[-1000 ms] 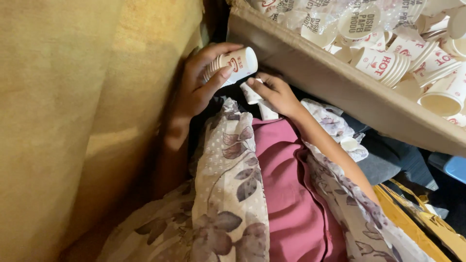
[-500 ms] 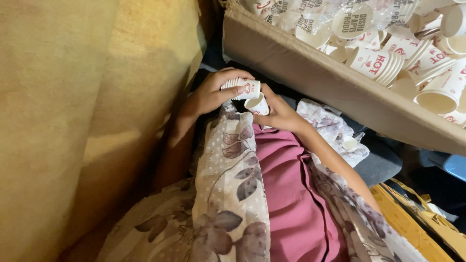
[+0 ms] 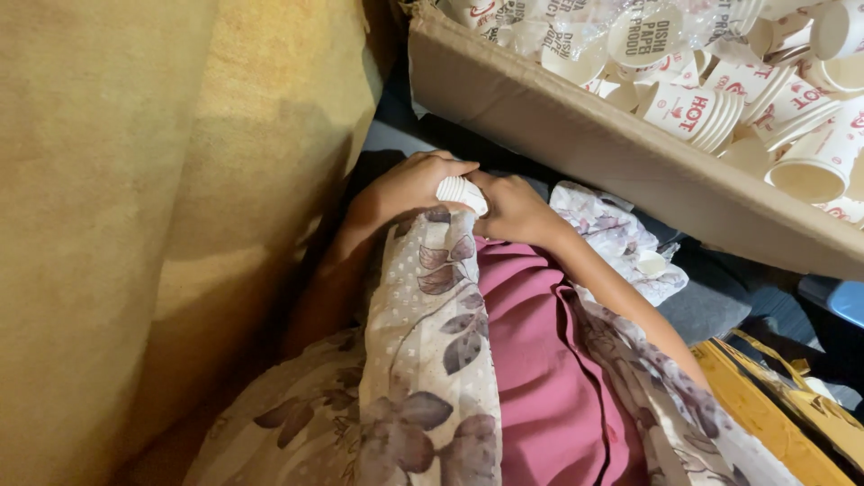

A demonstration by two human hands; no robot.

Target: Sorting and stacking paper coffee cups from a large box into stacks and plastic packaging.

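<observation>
Beside the brown cardboard box of loose cups, my left hand and right hand grasp a white ribbed paper-cup stack; many remain unstacked.

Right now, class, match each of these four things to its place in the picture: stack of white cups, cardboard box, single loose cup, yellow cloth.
1 stack of white cups
2 cardboard box
3 single loose cup
4 yellow cloth

a along the left side
b upper right, full of cups
c between both hands
d on patterned fabric below the box

Pairs: 1-c, 2-b, 3-d, 4-a
</observation>
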